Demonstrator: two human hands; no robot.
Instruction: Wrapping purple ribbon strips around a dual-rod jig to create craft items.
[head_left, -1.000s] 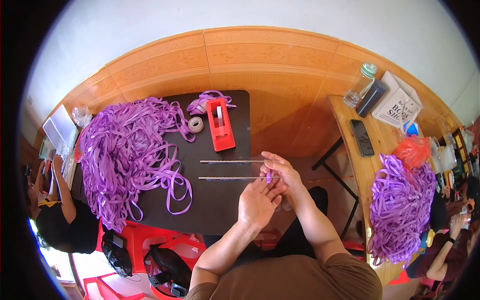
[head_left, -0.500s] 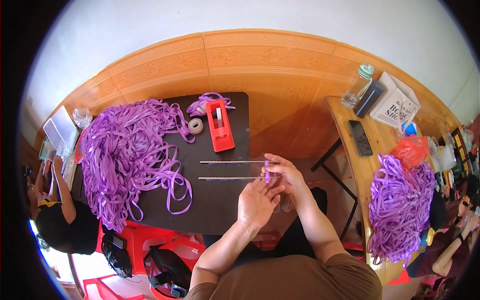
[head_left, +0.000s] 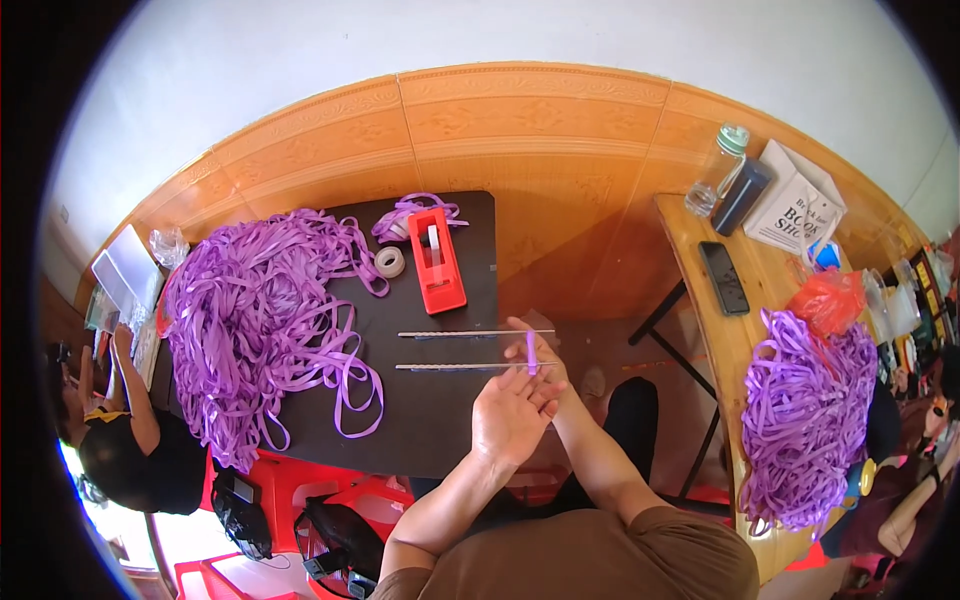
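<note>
Two thin metal rods (head_left: 440, 333) lie parallel, reaching past the right edge of the dark table. A short purple ribbon (head_left: 532, 352) spans both near their right ends. Below the lower rod, my left hand (head_left: 508, 418) is palm up, fingers apart and loosely bent, with its fingertips close to the ribbon. My right hand (head_left: 546, 368) is behind the ribbon and the rods, its fingers pointing left. The ribbon and my left hand cover part of it, and its fingers are blurred, so its grip does not show.
A big heap of purple ribbon (head_left: 255, 320) covers the dark table's left side. A red tape dispenser (head_left: 437, 265) and a tape roll (head_left: 389, 262) stand behind the rods. On the wooden table (head_left: 690, 235) at right are a phone (head_left: 723, 278), bottles and more ribbon (head_left: 805, 420). People sit at both sides.
My right hand has moved left, from the right of the ribbon to behind it and the rods. My left hand stays nearly in place. The view has shifted slightly.
</note>
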